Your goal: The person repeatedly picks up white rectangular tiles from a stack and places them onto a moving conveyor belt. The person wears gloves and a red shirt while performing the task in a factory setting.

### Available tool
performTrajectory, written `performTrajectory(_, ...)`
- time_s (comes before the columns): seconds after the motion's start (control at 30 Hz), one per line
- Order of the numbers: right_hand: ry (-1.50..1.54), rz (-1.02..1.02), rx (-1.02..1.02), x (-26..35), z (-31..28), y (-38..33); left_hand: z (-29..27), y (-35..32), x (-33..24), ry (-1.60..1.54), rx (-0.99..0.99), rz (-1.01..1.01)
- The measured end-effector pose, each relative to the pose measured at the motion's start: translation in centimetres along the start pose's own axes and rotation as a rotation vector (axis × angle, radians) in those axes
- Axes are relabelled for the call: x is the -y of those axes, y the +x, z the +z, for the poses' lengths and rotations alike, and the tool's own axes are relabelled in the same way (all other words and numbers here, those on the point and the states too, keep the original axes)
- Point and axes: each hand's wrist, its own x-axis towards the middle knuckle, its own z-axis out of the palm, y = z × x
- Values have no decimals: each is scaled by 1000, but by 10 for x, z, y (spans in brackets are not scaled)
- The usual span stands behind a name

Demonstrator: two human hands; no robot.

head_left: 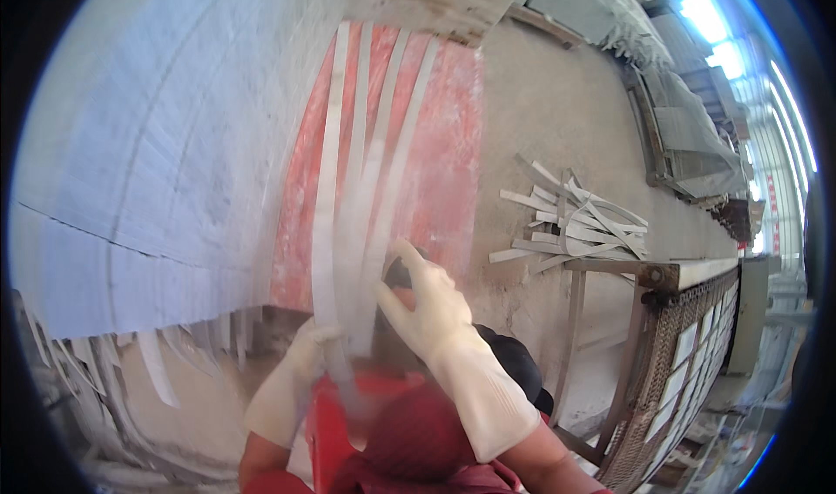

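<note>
Long pale flat strips (326,189) run away from me over a red, white-dusted board (451,137). Their near ends are smeared by motion. My left hand (305,355), in a cream rubber glove, is closed on the near part of the leftmost strip. My right hand (431,307), gloved the same way, is over the right side of the strips. Its thumb and fingers curl around a dark rounded thing (400,273), mostly hidden by the glove; its kind I cannot make out.
A tall stack of pale bluish sheets (148,189) rises at left, with loose strips (157,368) hanging below. A heap of cut strips (579,220) lies on the floor at right. Nearer stands a frame table (688,274) with mesh sides. A red stool (324,429) is below my hands.
</note>
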Motion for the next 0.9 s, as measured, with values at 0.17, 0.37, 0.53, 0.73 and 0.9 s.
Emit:
performTrajectory(0.17,199,214,295,-27,20,12,75,-61,-26,45,98,170)
performTrajectory(0.37,1364,320,344,-24,32,-17,109,-92,-43,243,-1,174)
performTrajectory(0.53,1564,405,263,-7,49,-27,102,-89,-41,287,-21,167)
performTrajectory(0.73,1333,297,397,0,50,-57,73,-112,-12,423,5,177)
performTrajectory(0.9,1320,257,436,3,48,-70,75,-125,-27,675,94,224)
